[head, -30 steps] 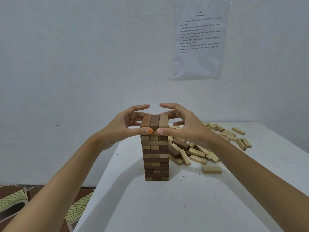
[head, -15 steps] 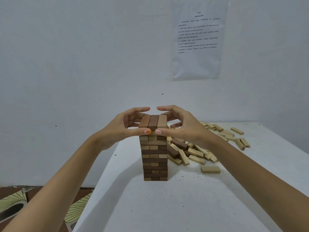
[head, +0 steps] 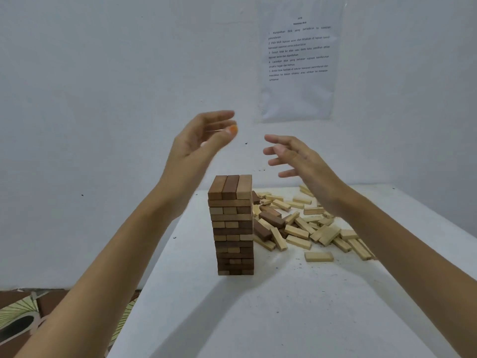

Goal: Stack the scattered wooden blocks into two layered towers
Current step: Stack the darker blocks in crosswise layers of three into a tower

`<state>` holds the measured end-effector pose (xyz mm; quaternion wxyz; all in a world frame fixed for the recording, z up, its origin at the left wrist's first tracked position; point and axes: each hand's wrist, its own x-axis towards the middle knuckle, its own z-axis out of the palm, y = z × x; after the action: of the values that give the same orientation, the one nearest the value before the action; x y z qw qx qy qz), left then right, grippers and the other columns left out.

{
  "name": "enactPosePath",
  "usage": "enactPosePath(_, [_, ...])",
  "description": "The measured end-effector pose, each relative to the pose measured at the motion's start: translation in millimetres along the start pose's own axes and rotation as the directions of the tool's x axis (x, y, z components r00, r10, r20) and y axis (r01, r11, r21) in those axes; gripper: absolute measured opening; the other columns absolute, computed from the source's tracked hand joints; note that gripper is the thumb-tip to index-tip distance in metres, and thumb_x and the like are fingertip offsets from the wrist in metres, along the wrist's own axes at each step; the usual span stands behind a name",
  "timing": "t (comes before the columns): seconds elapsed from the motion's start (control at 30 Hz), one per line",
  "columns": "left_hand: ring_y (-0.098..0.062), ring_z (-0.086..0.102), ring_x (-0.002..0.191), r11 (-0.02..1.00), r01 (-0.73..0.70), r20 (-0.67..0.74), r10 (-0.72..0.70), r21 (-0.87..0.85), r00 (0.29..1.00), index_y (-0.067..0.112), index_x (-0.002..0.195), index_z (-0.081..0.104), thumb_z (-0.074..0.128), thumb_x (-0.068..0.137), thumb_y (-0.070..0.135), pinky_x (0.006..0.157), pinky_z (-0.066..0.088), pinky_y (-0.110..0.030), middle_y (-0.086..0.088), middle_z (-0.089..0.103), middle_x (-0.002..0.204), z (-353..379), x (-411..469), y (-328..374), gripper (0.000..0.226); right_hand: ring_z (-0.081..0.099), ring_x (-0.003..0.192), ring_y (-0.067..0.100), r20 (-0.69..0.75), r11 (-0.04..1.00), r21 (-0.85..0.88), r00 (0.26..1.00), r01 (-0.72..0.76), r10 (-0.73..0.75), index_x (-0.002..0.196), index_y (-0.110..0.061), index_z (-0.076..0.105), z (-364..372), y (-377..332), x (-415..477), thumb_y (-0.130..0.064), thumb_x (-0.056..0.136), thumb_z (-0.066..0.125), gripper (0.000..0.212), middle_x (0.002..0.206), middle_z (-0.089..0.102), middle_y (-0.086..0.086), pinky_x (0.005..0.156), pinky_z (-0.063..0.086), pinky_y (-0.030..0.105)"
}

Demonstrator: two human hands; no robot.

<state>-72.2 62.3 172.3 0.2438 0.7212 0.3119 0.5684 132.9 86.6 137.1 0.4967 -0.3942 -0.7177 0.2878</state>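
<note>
White table (head: 284, 319) bears tower (head: 232, 223) beneath empty, spread left hand (head: 198, 143) and right hand (head: 302, 164); loose blocks (head: 296, 229), likely light and rigid, suit side-pinching.

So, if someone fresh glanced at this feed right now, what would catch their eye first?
First the tall tower of dark and light wooden blocks standing near the middle of the white table. Next, the left hand and right hand hover open above it, touching nothing. Then the pile of loose blocks, lying just right of the tower and behind it.
</note>
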Motion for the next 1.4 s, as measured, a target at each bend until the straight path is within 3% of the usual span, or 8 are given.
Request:
enactPosePath(0.33, [0.0, 0.061, 0.094, 0.992, 0.118, 0.168, -0.122, 0.036, 0.978, 0.022, 0.107, 0.063, 0.06, 0.09, 0.017, 0.073, 0.054, -0.026, 0.011, 0.066, 0.1, 117, -32, -13, 0.018, 0.064, 0.105, 0.018, -0.072, 0.996, 0.025, 0.993, -0.089, 0.091, 0.108, -0.019, 0.069, -52, 45, -24, -0.016, 0.097, 0.056, 0.018, 0.108, 0.07, 0.002, 0.091, 0.05, 0.035])
enactPosePath(0.57, [-0.006, 0.06, 0.09, 0.931, 0.349, 0.025, -0.354, 0.107, 0.935, 0.014, 0.101, 0.065, 0.057, 0.086, 0.002, 0.076, 0.049, -0.016, 0.002, 0.067, 0.097, 155, -30, -83, 0.021, 0.062, 0.09, 0.0, -0.031, 0.984, -0.109, 0.99, -0.143, 0.14, 0.109, -0.014, 0.07, -58, 102, -28, -0.003, 0.094, 0.055, 0.024, 0.1, 0.072, -0.002, 0.076, 0.047, 0.011])
enactPosePath(0.7, [-0.003, 0.058, 0.091, 0.893, 0.411, -0.045, -0.41, 0.183, 0.911, 0.016, 0.1, 0.064, 0.066, 0.087, 0.009, 0.069, 0.045, -0.005, 0.005, 0.065, 0.1, 162, -24, -113, 0.015, 0.06, 0.095, 0.003, 0.016, 0.961, -0.226, 0.986, -0.158, 0.165, 0.111, -0.015, 0.069, -49, 132, -14, -0.004, 0.094, 0.056, 0.025, 0.106, 0.069, -0.005, 0.083, 0.047, 0.02])
enactPosePath(0.8, [-0.009, 0.058, 0.094, 0.858, 0.435, -0.075, -0.432, 0.273, 0.899, 0.021, 0.099, 0.06, 0.064, 0.088, 0.013, 0.079, 0.051, -0.023, 0.006, 0.061, 0.102, 165, -22, -123, 0.015, 0.053, 0.115, 0.005, 0.126, 0.934, -0.327, 0.973, -0.143, 0.194, 0.121, -0.021, 0.065, -43, 148, -7, -0.014, 0.095, 0.057, 0.028, 0.122, 0.063, -0.008, 0.098, 0.043, 0.027])
enactPosePath(0.9, [-0.017, 0.057, 0.098, 0.774, 0.428, -0.036, -0.467, 0.467, 0.883, 0.028, 0.103, 0.058, 0.053, 0.086, 0.0, 0.083, 0.052, -0.039, 0.001, 0.061, 0.104, 165, -21, -130, 0.034, 0.051, 0.117, 0.009, 0.258, 0.898, -0.435, 0.945, -0.07, 0.199, 0.128, -0.021, 0.061, -39, 157, -5, -0.017, 0.094, 0.059, 0.034, 0.123, 0.06, -0.006, 0.1, 0.039, 0.026])
enactPosePath(1.03, [-0.022, 0.047, 0.119, 0.592, 0.348, 0.022, -0.527, 0.727, 0.849, 0.019, 0.125, 0.054, 0.046, 0.086, -0.006, 0.098, 0.043, -0.037, -0.001, 0.054, 0.126, 165, -20, -141, 0.047, 0.052, 0.1, 0.013, 0.258, 0.827, -0.562, 0.949, -0.006, 0.182, 0.112, -0.025, 0.068, -44, 168, -2, -0.013, 0.091, 0.061, 0.024, 0.103, 0.056, -0.002, 0.092, 0.042, 0.033])
enactPosePath(1.3, [-0.023, 0.033, 0.121, 0.492, 0.178, 0.043, -0.404, 0.852, 0.914, 0.015, 0.122, 0.049, 0.047, 0.089, -0.003, 0.105, 0.029, -0.032, -0.001, 0.037, 0.136, 172, -27, -146, 0.038, 0.061, 0.08, 0.01, 0.206, 0.847, -0.513, 0.938, -0.139, 0.279, 0.073, -0.012, 0.072, -60, 164, -1, -0.017, 0.093, 0.051, 0.03, 0.086, 0.06, -0.005, 0.082, 0.048, 0.033])
enactPosePath(1.4, [-0.02, 0.038, 0.119, 0.501, 0.191, 0.008, -0.368, 0.844, 0.93, 0.018, 0.122, 0.045, 0.053, 0.09, 0.002, 0.102, 0.028, -0.029, 0.001, 0.044, 0.131, 173, -27, -149, 0.037, 0.061, 0.067, 0.004, 0.184, 0.835, -0.538, 0.95, -0.118, 0.253, 0.078, -0.014, 0.064, -53, 168, 4, -0.028, 0.092, 0.061, 0.02, 0.077, 0.065, -0.007, 0.071, 0.048, 0.03])
